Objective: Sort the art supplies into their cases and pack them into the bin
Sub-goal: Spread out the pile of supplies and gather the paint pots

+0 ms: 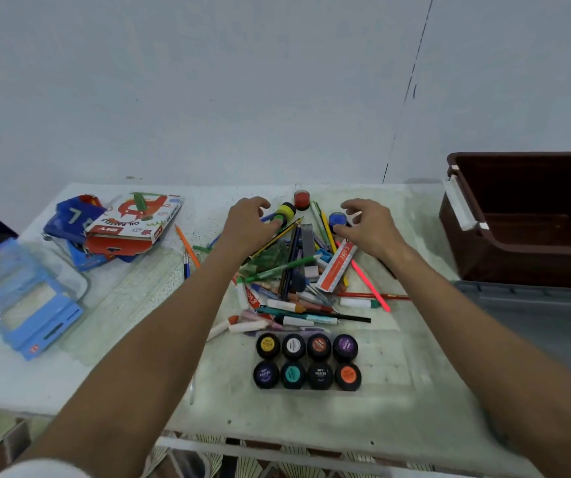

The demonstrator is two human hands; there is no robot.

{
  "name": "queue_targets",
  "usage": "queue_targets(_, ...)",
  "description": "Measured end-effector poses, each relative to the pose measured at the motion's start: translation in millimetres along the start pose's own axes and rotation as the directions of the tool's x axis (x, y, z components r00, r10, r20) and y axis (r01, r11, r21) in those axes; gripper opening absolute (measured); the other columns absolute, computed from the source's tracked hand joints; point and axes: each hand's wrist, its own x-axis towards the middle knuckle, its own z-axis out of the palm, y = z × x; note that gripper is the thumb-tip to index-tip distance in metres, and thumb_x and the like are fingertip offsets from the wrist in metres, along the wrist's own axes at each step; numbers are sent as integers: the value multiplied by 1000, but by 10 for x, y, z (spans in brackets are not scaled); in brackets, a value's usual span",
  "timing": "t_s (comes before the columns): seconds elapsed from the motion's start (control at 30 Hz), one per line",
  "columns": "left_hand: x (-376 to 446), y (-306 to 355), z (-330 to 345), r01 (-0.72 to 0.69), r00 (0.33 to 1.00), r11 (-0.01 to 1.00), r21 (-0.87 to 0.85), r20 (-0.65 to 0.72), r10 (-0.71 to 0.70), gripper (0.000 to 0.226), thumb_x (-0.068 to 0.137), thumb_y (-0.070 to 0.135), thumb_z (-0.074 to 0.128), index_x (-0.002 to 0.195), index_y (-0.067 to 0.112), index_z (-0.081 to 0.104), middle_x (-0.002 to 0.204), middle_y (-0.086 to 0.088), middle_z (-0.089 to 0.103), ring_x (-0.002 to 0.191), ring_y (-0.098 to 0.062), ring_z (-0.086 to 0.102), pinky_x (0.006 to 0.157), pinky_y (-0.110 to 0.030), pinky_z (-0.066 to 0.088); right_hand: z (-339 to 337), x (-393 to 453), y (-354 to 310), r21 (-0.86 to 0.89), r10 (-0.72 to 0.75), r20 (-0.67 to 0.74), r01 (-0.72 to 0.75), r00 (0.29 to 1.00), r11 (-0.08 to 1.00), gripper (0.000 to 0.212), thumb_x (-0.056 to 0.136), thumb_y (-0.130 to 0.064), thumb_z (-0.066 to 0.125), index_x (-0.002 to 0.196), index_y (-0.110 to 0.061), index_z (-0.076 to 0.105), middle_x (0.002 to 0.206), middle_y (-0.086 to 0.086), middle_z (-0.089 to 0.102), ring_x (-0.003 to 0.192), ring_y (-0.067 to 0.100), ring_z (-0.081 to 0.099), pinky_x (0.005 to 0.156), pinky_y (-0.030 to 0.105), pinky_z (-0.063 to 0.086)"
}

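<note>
The left hand reaches over the far edge of the pile, fingers curled and spread, its fingertips at a yellow paint pot lying on its side; whether it actually grips the pot cannot be told. The right hand is likewise half open, thumb and fingers arched around a blue paint pot, touching or just about to. A red paint pot stands just beyond, between the hands. Below them lies the jumble of pencils, pens and pastels, with an orange-and-white ruler on top. Nearer the person, a clear tray holds eight black-lidded pots labelled "POSTER". At left, a box reads "OIL PASTELS", beside a blue case. The brown bin sits at right.
</note>
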Motion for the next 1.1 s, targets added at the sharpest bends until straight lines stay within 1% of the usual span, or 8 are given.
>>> queue_targets(0.1,166,-23,147,29,996,998,57,77,-34,52,82,41,68,122,9,60,113,-9,63,106,-24,57,84,-30,42,79,194,94,-107,99,95,-89,990,990,55,78,-17,72,129,-5,54,120,11,58,103,24,58,81,27,46)
queue_targets(0.23,215,-33,310,68,989,997,32,130,-72,32,82,38,69,90,7,67,83,-8,66,81,-25,61,63,-30,43,170,282,157,-178,99,135,-75,986,981,13,76,-19,69,83,-8,65,80,10,66,78,28,62,66,30,44)
queue_targets(0.33,185,-38,323,90,993,996,-25,82,-88,28,82,34,69,96,9,69,86,-5,67,80,-20,58,67,-28,42,196,303,181,-153,75,101,-59,992,986,21,77,-22,70,94,-10,69,90,10,68,87,27,60,75,33,47)
queue_targets(0.57,-112,76,131,19,998,993,-121,-60,-27,37,79,33,72,111,16,67,103,-4,62,90,-16,55,79,-24,40,34,-43,3,81,24,-4,-23,1000,996,30,75,-19,72,105,-17,67,98,-1,67,89,16,62,77,31,50)
queue_targets(0.73,-720,326,-60,-84,996,968,-235,-41,76,37,77,38,74,111,26,66,99,6,62,77,-7,60,69,-13,44,-188,-696,-156,409,-17,114,-31,993,912,34,77,-6,71,98,-32,65,100,-11,70,91,4,68,90,28,52)
queue_targets(0.83,-1154,438,-84,-125,991,959,-255,12,133,25,76,38,76,98,34,63,95,8,63,80,-2,60,70,-10,43,-324,-1110,-135,499,-15,179,-78,984,863,38,77,-1,72,104,-27,68,99,-8,73,91,8,69,88,28,55)
queue_targets(0.93,-1543,498,-11,-145,983,943,-298,67,172,27,73,33,79,98,34,67,92,12,64,79,3,60,68,-9,45,-456,-1476,-1,483,-8,229,-106,973,869,44,76,-9,77,117,-22,67,107,-2,70,95,15,67,87,27,55)
queue_targets(1.1,-1863,549,222,-174,963,947,-270,155,221,35,73,37,78,106,31,66,96,13,60,83,-1,57,72,-9,42,-579,-1808,303,184,-1,233,-43,972,982,49,72,-17,82,118,-25,66,103,-4,56,87,10,61,80,24,53)
